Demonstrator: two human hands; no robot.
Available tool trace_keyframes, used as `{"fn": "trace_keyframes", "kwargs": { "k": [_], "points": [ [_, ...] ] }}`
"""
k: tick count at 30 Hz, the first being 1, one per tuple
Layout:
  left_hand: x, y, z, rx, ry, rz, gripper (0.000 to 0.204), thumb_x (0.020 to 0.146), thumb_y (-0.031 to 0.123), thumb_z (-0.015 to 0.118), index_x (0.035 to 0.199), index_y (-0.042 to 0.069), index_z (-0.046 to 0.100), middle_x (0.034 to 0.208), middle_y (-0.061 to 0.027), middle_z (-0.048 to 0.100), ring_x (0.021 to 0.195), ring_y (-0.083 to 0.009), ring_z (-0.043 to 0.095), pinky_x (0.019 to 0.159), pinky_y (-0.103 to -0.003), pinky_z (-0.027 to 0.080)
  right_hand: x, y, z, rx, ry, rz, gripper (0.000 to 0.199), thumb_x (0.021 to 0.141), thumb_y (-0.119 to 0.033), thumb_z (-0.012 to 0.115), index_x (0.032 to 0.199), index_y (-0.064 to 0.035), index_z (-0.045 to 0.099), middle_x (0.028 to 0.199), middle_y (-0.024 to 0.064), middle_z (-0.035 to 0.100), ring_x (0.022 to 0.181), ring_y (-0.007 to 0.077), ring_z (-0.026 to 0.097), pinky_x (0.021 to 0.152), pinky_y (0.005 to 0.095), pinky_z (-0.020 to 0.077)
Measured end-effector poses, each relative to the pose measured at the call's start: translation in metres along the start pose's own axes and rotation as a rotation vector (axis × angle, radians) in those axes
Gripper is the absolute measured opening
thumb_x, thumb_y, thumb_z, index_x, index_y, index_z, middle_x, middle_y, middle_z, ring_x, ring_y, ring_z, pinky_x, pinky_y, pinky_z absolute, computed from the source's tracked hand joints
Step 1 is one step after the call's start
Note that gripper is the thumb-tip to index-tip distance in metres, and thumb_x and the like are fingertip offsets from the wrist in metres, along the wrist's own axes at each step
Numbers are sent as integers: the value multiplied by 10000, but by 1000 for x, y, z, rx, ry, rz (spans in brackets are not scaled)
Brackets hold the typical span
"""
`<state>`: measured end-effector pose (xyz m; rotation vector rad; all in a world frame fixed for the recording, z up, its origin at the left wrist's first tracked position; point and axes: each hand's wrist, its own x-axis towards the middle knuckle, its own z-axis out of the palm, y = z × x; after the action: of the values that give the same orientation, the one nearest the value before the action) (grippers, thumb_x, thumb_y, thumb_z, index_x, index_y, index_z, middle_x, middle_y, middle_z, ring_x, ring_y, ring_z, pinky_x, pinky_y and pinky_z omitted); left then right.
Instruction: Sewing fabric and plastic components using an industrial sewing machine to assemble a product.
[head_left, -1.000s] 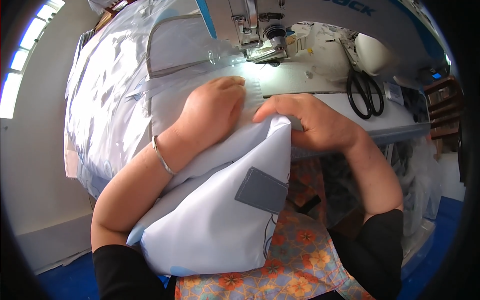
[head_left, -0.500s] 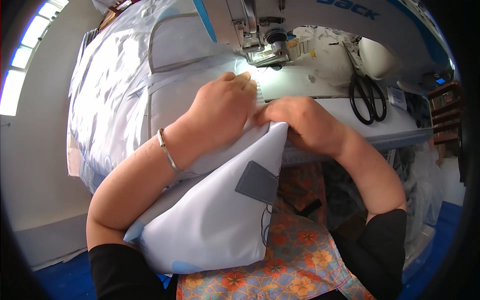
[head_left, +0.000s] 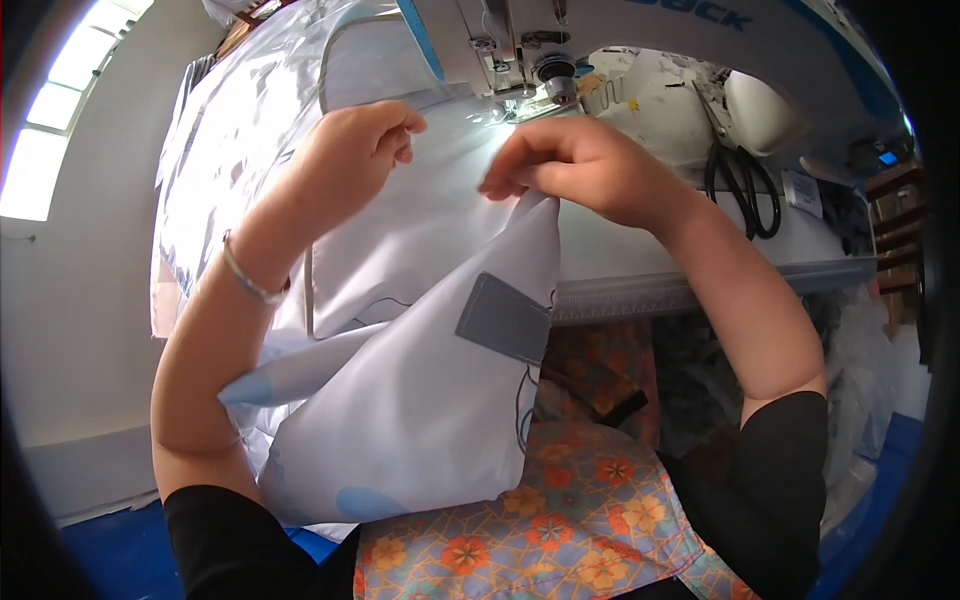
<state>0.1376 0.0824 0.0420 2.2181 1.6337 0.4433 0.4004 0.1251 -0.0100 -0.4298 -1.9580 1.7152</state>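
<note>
A large piece of white fabric (head_left: 400,420) with pale blue spots and a dark grey patch (head_left: 505,318) drapes from the machine bed over my lap. My left hand (head_left: 355,160) is raised above the cloth to the left of the needle area, its fingers curled in with nothing visible in them. Close in front of the sewing machine's presser foot (head_left: 518,108), my right hand (head_left: 585,168) bends downward with slightly blurred fingertips. The fabric rises to a peak beneath its fingers, which appear closed on it; the exact grip is partly hidden.
The sewing machine head (head_left: 620,35) spans the top. Black-handled scissors (head_left: 742,190) lie on the bed at right, beside a small white packet (head_left: 803,193). A ruler strip (head_left: 640,298) runs along the table's front edge. Shiny fabric (head_left: 225,140) is heaped at left.
My left hand has lifted off the cloth near the needle and moved left. My right hand has moved up and slightly left, and the fabric peak has shifted up with it.
</note>
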Motion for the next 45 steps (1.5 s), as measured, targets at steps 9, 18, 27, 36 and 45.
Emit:
{"fn": "trace_keyframes", "kwargs": {
  "k": [9,18,27,36,45],
  "points": [
    [9,0,-8,-306,-167,-122,241,963,125,560,1159,42,674,829,-3,615,700,-87,537,644,-235,463,37,16,22,232,134,427,445,893,-362,694,1160,-17,609,959,104,684,776,152,669,745,251,525],
    [-37,19,-2,1009,240,389,567,771,98,676,1327,136,567,1066,-61,604,889,-174,629,752,-336,515,33,28,21,428,277,390,203,964,-231,607,999,-40,664,917,63,712,770,123,662,728,252,520],
    [-45,18,-10,645,96,238,319,849,91,652,1161,24,637,937,-120,680,888,-295,648,784,-407,521,-11,4,21,-198,67,247,330,982,-299,551,996,5,681,978,65,697,939,149,623,903,304,476],
    [9,31,56,332,43,130,319,862,67,571,1167,8,642,1089,-151,689,1077,-322,631,892,-445,505,-50,17,1,-139,-88,-91,303,828,-44,548,1107,12,652,1132,137,668,1152,244,583,1025,364,434],
    [2,35,83,352,141,413,175,832,63,569,980,33,658,1056,-104,670,1022,-325,622,854,-410,527,-41,27,8,-905,89,-412,274,694,42,680,962,-10,655,961,149,692,924,343,668,804,402,556]
  ]
}}
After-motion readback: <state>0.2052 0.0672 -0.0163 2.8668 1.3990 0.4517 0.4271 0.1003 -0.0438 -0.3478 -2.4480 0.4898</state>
